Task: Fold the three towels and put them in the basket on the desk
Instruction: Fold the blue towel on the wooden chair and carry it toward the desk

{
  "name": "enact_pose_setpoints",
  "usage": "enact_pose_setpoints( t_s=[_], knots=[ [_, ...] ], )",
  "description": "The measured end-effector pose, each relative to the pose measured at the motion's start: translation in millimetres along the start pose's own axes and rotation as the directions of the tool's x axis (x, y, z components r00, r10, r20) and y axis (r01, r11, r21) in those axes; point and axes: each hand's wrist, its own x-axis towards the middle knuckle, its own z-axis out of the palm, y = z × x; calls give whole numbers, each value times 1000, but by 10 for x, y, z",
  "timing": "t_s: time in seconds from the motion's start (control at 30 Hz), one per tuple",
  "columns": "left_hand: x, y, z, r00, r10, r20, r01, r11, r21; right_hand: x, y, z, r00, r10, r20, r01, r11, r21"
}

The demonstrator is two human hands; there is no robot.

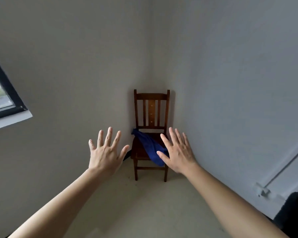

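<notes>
A dark blue towel [147,144] lies crumpled across the seat of a brown wooden chair [151,107] in the room's corner, one end drooping over the seat's front right edge. My left hand [106,152] is stretched out in front of me, fingers spread, empty, left of the chair. My right hand [178,152] is also spread and empty; it overlaps the towel's lower end in the picture, but the chair stands farther away. No basket or desk is in view, and no other towel shows.
Plain grey walls meet behind the chair. A black-framed window [5,93] is on the left wall. A pipe with a bracket [263,191] runs along the right wall, and a dark object [292,215] sits at the lower right. Pale floor lies between me and the chair.
</notes>
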Motion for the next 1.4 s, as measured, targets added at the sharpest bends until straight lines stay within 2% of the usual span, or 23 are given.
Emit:
enact_pose_setpoints(
  t_s=[0.23, 0.4, 0.53, 0.67, 0.8, 0.9, 1.0, 1.1, 1.23, 1.37, 1.4],
  knots=[
    [1556, 139, 453, 991, 104, 90, -104, 995, 2, 1135, 614, 453, 991, 120, 53, -121, 992, 18],
    [2621, 385, 1049, 978, 109, 180, -95, 992, -83, 2098, 1170, 1009, 983, 150, 109, -153, 988, 21],
    [3507, 599, 1583, 958, 64, 279, -10, 982, -189, 2917, 1635, 1534, 973, 143, 179, -155, 986, 55],
    [4308, 790, 2232, 908, -14, 419, 122, 965, -232, 3721, 2089, 2141, 951, 98, 292, -119, 991, 54],
    [4662, 878, 2909, 836, -89, 542, 274, 922, -272, 4213, 2305, 2778, 937, 65, 343, -77, 997, 22],
    [4835, 856, 3689, 752, -122, 647, 381, 882, -277, 4406, 2330, 3501, 909, 60, 411, -75, 997, 20],
    [4884, 847, 4586, 686, -143, 713, 474, 832, -288, 4364, 2292, 4359, 885, 59, 462, -81, 996, 28],
    [4771, 886, 5316, 649, -182, 739, 565, 766, -307, 4169, 2249, 5038, 874, 80, 479, -114, 993, 42],
    [4455, 944, 6284, 482, -265, 835, 748, 620, -234, 3883, 2158, 5929, 851, 108, 514, -170, 983, 75],
    [4146, 1092, 6782, 326, -362, 873, 876, 463, -135, 3747, 2085, 6423, 826, 150, 544, -230, 970, 83],
    [4127, 1135, 6807, 322, -388, 864, 903, 400, -157, 3772, 2078, 6438, 820, 170, 547, -257, 963, 86]
  ],
)
